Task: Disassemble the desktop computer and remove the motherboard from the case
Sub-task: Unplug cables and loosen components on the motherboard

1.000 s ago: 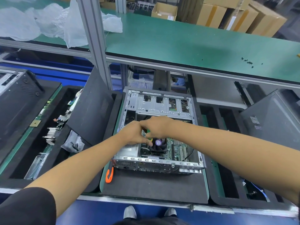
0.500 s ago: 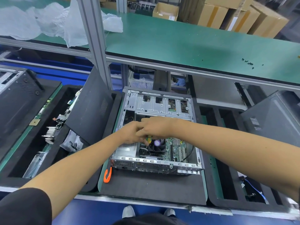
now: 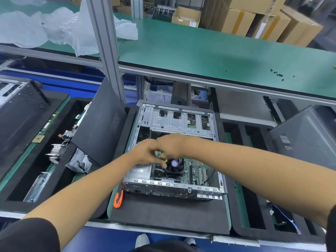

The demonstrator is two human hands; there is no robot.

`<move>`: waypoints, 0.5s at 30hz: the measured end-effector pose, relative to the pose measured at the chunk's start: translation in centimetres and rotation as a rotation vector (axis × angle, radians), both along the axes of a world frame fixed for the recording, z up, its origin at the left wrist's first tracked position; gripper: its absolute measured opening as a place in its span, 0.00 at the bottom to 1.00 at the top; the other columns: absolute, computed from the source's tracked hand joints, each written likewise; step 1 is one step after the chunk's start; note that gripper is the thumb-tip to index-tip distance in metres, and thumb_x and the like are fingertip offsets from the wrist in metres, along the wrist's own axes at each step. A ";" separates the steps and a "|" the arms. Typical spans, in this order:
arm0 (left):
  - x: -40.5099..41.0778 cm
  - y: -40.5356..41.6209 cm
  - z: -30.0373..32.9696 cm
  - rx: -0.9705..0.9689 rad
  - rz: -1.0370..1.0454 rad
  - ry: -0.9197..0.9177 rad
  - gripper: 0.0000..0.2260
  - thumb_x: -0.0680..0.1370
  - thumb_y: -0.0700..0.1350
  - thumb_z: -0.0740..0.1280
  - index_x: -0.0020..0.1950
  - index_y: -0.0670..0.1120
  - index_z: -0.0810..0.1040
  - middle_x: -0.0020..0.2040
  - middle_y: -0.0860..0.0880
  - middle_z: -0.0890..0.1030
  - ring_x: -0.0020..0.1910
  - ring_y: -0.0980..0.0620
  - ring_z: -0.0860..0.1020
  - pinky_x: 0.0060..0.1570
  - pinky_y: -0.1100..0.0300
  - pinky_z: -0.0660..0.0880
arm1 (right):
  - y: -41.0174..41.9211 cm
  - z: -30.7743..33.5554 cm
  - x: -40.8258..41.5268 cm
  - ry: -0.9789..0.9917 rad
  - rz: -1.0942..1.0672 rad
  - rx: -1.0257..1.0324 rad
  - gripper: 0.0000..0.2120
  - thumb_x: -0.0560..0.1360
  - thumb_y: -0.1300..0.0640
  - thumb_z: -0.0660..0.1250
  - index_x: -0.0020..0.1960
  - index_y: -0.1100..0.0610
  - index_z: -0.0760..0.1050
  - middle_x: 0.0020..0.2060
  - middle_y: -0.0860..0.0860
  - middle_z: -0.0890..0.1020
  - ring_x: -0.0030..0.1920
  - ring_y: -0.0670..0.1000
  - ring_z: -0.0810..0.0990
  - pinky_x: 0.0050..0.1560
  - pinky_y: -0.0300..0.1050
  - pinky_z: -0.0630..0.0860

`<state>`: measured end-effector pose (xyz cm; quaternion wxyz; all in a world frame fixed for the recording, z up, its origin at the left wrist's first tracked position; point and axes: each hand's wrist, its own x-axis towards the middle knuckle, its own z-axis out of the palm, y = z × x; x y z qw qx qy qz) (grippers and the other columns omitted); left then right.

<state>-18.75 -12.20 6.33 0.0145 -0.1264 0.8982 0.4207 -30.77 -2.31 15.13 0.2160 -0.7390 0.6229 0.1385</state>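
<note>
Hands barely shifted: left hand (image 3: 145,151), right hand (image 3: 171,145) inside case (image 3: 174,188).

At frame centre an open computer case (image 3: 174,155) lies on a black mat (image 3: 169,213). The left hand (image 3: 145,154) and right hand (image 3: 171,145) meet over its motherboard (image 3: 197,169), fingers curled beside the CPU fan (image 3: 174,165); what they grip is hidden.

The left hand (image 3: 145,153) and right hand (image 3: 171,145) cover the middle of the case (image 3: 174,190), so what their fingers hold there cannot be seen; the board (image 3: 197,169) under them is partly hidden; the small dark bits (image 3: 277,74) on the shelf above the case are too small to tell; both elbows are cut off by the picture's edges.
</note>
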 end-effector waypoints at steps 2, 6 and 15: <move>-0.2 -0.2 0.2 -0.019 -0.020 -0.092 0.17 0.61 0.57 0.83 0.42 0.64 0.78 0.39 0.63 0.81 0.42 0.61 0.80 0.41 0.67 0.74 | 0.1 0.2 0.0 0.019 0.149 -0.028 0.07 0.78 0.59 0.65 0.55 0.51 0.72 0.45 0.49 0.74 0.42 0.52 0.76 0.33 0.47 0.67; -0.2 -1.0 0.1 0.030 -0.044 -0.119 0.13 0.67 0.50 0.82 0.46 0.48 0.84 0.40 0.54 0.84 0.39 0.57 0.81 0.41 0.59 0.79 | 0.3 0.7 0.1 0.106 0.366 -0.097 0.10 0.77 0.62 0.64 0.56 0.52 0.74 0.47 0.48 0.69 0.47 0.55 0.76 0.39 0.54 0.76; -0.5 -0.3 -0.2 -0.031 0.101 -0.119 0.25 0.55 0.67 0.81 0.46 0.62 0.79 0.42 0.66 0.79 0.43 0.62 0.77 0.43 0.69 0.72 | 1.0 -0.2 -1.0 -0.025 0.075 -0.167 0.15 0.75 0.51 0.70 0.60 0.52 0.71 0.50 0.48 0.72 0.46 0.48 0.71 0.36 0.45 0.67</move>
